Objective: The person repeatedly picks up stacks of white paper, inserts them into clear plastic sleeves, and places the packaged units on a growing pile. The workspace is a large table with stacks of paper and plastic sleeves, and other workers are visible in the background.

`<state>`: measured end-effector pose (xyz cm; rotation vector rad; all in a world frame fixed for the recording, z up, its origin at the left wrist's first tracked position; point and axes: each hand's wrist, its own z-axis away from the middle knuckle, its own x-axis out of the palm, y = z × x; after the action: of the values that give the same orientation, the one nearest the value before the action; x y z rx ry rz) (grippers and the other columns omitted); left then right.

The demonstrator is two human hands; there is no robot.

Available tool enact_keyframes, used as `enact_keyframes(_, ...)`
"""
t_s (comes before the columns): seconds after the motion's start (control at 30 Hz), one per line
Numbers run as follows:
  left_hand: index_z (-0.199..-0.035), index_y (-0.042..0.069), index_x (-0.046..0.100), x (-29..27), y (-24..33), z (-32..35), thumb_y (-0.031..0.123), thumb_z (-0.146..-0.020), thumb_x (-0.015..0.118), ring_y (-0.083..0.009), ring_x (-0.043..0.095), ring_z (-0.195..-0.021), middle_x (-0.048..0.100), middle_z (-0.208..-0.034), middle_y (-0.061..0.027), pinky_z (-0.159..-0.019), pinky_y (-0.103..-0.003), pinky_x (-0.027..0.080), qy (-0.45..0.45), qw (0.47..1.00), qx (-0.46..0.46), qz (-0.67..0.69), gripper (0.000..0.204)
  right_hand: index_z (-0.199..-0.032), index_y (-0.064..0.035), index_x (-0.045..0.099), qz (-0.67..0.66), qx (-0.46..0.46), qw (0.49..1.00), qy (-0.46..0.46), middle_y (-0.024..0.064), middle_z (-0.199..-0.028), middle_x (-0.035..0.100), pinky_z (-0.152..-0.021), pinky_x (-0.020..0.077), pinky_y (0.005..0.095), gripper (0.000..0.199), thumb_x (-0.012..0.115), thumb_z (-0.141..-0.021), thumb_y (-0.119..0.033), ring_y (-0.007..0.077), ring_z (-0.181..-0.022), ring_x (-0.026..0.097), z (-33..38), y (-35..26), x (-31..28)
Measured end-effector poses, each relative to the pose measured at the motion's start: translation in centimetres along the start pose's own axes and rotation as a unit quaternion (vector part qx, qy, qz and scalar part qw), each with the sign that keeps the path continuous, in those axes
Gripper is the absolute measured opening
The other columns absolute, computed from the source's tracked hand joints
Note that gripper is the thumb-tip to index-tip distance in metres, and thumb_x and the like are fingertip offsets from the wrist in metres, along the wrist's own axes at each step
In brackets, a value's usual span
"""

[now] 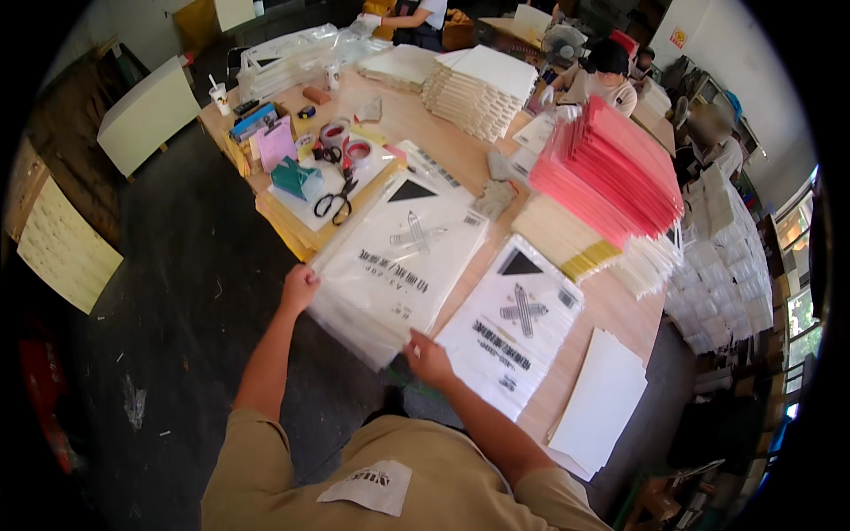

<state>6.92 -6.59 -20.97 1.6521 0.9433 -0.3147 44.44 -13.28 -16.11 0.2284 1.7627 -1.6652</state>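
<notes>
A stack of printed clear plastic bags (pixel 390 257), with pencil drawings and a black corner triangle, lies at the near table edge. Its clear open-looking end (pixel 354 332) hangs over the edge toward me. My left hand (pixel 301 288) is closed on the left corner of that end. At the right corner my right hand (pixel 428 357) pinches the plastic. Just right of it lies a second printed plastic packet (pixel 513 323) with the same design. Whether paper fills the top bag I cannot tell.
Scissors (pixel 335 205), tape rolls (pixel 358 150) and a teal holder (pixel 297 180) lie left of the bags. Grey gloves (pixel 496 196) sit behind. Pink stacks (pixel 611 168), white stacks (pixel 478 84) and loose white sheets (pixel 600 398) surround them. A co-worker (pixel 611 75) sits across the table.
</notes>
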Motion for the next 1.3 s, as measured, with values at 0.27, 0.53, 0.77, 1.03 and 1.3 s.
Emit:
enact_keyframes(0.27, -0.115, 0.000, 0.062, -5.3, 1.7, -5.7, 0.034, -0.077, 0.079, -0.0298, 0.058, -0.112, 0.063, -0.117, -0.0160, -0.097, -0.037, 0.045, -0.085, 0.988, -0.049, 0.122, 0.054, -0.127, 0.0023, 0.055, -0.209, 0.172, 0.957, 0.102, 0.0233, -0.134, 0.054, -0.092, 0.0498, 0.0417, 0.061, 0.069, -0.088, -0.043, 0.0340, -0.106, 0.063, 0.2, 3.0, 1.7)
enact_keyframes(0.53, -0.133, -0.003, 0.047, 5.2, -0.7, -7.0, 0.040, -0.075, 0.077, -0.0388, 0.055, -0.120, 0.059, -0.126, -0.0264, -0.099, -0.045, 0.044, -0.196, 0.974, -0.088, -0.070, 0.078, -0.139, 0.0067, 0.025, -0.397, 0.316, 0.855, 0.108, 0.0241, -0.136, 0.044, -0.104, 0.0403, 0.0412, 0.086, 0.076, -0.084, -0.034, 0.0280, -0.124, 0.047, -8.0, 1.6, 8.1)
enact_keyframes(0.77, -0.129, -0.003, 0.050, 5.6, -0.4, -7.2, 0.034, -0.075, 0.078, -0.0394, 0.059, -0.113, 0.062, -0.120, -0.0247, -0.094, -0.044, 0.047, -0.201, 0.969, -0.132, -0.048, 0.071, -0.131, 0.0082, 0.029, -0.438, 0.372, 0.813, 0.095, 0.0224, -0.135, 0.043, -0.105, 0.0392, 0.0442, 0.079, 0.076, -0.083, -0.034, 0.0289, -0.129, 0.043, -8.1, 2.8, 8.0)
enact_keyframes(1.03, -0.132, 0.001, 0.049, 5.8, 13.0, -5.7, 0.022, -0.079, 0.075, -0.0385, 0.053, -0.119, 0.059, -0.124, -0.0198, -0.102, -0.049, 0.039, -0.053, 0.975, 0.069, -0.204, 0.063, -0.156, -0.0081, 0.014, -0.385, 0.260, 0.886, 0.012, 0.0208, -0.154, 0.031, -0.107, 0.0387, 0.0416, 0.099, 0.074, -0.084, -0.043, 0.0329, -0.142, 0.030, 5.4, 4.9, -5.8)
enact_keyframes(1.3, -0.120, 0.004, 0.060, 18.0, 29.0, 19.8, 0.023, -0.083, 0.071, -0.0344, 0.052, -0.124, 0.060, -0.125, -0.0163, -0.110, -0.048, 0.035, -0.311, 0.889, 0.336, 0.000, 0.044, -0.140, 0.0041, 0.043, 0.117, 0.217, 0.902, 0.355, 0.0256, -0.145, 0.043, -0.113, 0.0313, 0.0465, 0.070, 0.072, -0.085, -0.028, 0.0410, -0.137, 0.037, 32.7, 23.1, -18.5)
